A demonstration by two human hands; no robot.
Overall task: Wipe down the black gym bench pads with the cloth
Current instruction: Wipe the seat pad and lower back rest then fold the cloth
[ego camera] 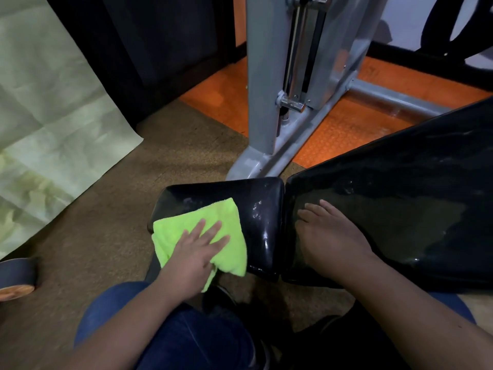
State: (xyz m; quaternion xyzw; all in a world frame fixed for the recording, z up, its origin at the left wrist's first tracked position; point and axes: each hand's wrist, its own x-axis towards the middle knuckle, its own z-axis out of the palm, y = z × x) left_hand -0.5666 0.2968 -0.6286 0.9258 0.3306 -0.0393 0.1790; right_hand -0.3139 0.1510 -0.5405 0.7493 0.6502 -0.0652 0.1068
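Observation:
A bright green cloth (pixel 218 222) lies spread over the left half of the small black seat pad (pixel 262 209). My left hand (pixel 196 252) presses flat on the cloth with straight fingers. To the right, the long black back pad (pixel 416 190) slopes away and up; it is glossy with wet streaks. My right hand (pixel 329 233) rests flat on the near end of the back pad, fingers straight, holding nothing. A narrow gap separates the two pads.
A grey steel machine frame (pixel 269 102) stands just behind the pads on an orange floor mat (pixel 344 129). Brown carpet (pixel 112 222) covers the near floor. A pale green sheet (pixel 48 116) lies at left, a tape roll (pixel 17 276) at the left edge. My knees in blue jeans are below.

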